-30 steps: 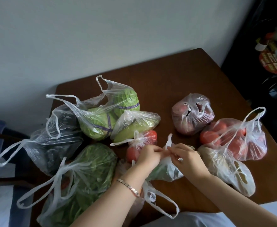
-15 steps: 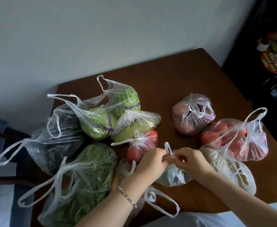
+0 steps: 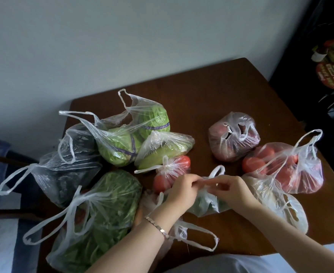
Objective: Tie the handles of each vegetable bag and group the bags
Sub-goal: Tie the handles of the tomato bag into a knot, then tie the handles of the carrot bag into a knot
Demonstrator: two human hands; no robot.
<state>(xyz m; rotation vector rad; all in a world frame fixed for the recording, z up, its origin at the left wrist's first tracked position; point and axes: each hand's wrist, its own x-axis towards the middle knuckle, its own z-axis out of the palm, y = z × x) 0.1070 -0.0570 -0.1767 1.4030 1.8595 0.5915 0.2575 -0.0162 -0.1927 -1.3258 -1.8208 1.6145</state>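
Centrally, my left hand (image 3: 182, 191) and right hand (image 3: 233, 191) each pinch a handle strip of the small greens bag (image 3: 208, 202), lying on the table (image 3: 211, 91) just beside the tied tomato bag (image 3: 172, 170). Film likely thin, light, slippery; I judge the handle roots the surest hold.

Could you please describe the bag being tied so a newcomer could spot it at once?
On the brown wooden table, near its front edge, the left hand and right hand meet. Between them lies a small clear bag of green leaves. It is the only bag whose handles are being pinched, and much smaller than the leafy bag to its left.
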